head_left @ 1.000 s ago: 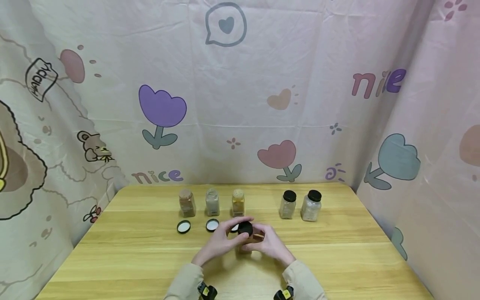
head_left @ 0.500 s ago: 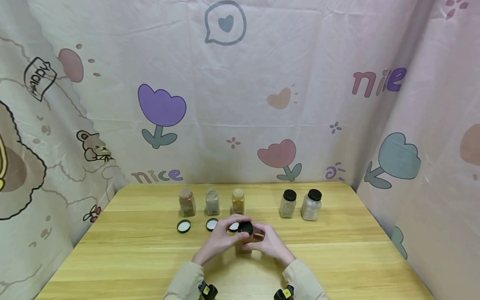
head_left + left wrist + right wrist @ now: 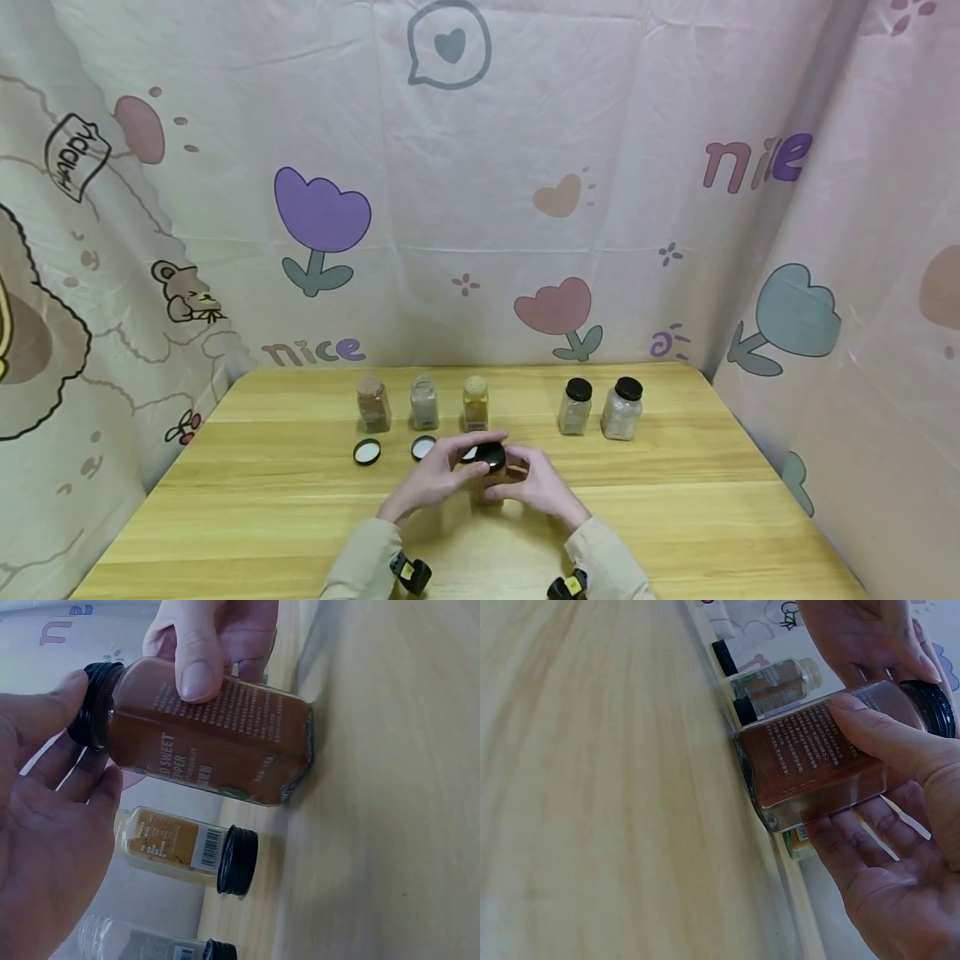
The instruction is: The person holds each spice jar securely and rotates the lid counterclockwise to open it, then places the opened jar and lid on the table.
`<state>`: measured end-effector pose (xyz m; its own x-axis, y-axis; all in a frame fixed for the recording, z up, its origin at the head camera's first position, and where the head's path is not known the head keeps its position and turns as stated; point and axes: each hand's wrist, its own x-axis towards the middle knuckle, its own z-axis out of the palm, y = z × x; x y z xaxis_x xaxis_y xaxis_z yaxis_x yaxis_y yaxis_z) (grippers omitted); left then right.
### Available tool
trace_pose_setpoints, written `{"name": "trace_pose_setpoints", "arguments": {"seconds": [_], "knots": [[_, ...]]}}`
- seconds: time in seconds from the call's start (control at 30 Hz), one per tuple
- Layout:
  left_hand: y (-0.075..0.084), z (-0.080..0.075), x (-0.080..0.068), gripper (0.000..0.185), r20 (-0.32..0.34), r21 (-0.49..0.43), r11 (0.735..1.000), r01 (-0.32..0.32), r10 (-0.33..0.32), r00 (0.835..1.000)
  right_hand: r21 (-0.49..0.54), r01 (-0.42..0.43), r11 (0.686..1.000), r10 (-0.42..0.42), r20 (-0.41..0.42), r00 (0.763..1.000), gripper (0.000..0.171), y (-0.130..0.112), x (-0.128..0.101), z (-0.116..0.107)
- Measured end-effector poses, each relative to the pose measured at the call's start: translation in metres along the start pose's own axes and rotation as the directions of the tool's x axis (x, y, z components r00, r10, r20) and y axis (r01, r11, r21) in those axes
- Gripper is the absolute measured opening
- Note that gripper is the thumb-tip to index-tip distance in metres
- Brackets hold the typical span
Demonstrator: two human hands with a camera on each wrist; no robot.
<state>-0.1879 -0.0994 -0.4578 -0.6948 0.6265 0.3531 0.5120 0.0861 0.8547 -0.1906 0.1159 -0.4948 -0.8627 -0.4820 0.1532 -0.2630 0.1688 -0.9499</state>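
My left hand (image 3: 431, 483) pinches the black lid (image 3: 94, 705) at the top of a square glass spice jar (image 3: 210, 735) between thumb and fingers. The jar holds red-brown powder, and its label partly reads "sweet" and "pper". Lower down, my right hand (image 3: 543, 492) grips the jar's body, thumb on the printed side. Upright in the head view, the jar has its base at or close to the tabletop. The lid sits at the jar's mouth; whether it is loose I cannot tell.
Behind the hands stand lidless jars of brown (image 3: 373, 408), pale (image 3: 424, 407) and yellow (image 3: 476, 407) contents. Black lids (image 3: 367, 452) lie white side up before them. To the right, two jars (image 3: 575, 408) wear black lids. A printed curtain (image 3: 450, 208) hangs behind the wooden table (image 3: 247, 517).
My left hand and wrist have shifted slightly left, with the thumb moving along the lid's edge. My right hand and the jar stay nearly still.
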Motion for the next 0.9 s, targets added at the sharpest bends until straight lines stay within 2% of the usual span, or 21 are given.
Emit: {"name": "trace_pose_setpoints", "arguments": {"seconds": [0.1,0.3,0.4,0.53,0.73,0.9], "knots": [[-0.0015,-0.0003,0.0015,0.042,-0.008,0.006,1.000,0.002,-0.001,1.000,0.001,0.006,1.000,-0.006,0.003,1.000,0.050,-0.0002,0.0003,0.0004],[-0.0036,0.0038,0.0037,0.042,-0.103,0.054,0.998,-0.016,0.022,0.994,-0.005,0.034,0.999,-0.034,0.004,0.999,0.050,0.0004,0.0006,0.0010],[-0.0036,0.0052,0.0033,0.043,-0.119,0.060,0.998,-0.008,0.015,0.993,-0.010,0.030,0.999,-0.030,-0.002,1.000,0.049,0.0003,0.0005,0.0010],[-0.0025,0.0044,0.0011,0.046,-0.085,0.084,0.996,0.024,-0.016,0.996,-0.009,0.017,1.000,-0.017,-0.005,1.000,0.048,0.0000,0.0004,0.0012],[-0.0026,-0.0004,-0.0016,0.045,-0.003,0.053,0.998,0.027,-0.027,1.000,-0.002,0.000,1.000,0.000,-0.002,1.000,0.047,0.0003,0.0007,0.0014],[-0.0020,-0.0036,-0.0016,0.043,0.006,0.044,0.999,0.025,-0.025,1.000,-0.006,0.010,1.000,-0.010,-0.001,1.000,0.050,0.0017,0.0012,0.0011]]}}
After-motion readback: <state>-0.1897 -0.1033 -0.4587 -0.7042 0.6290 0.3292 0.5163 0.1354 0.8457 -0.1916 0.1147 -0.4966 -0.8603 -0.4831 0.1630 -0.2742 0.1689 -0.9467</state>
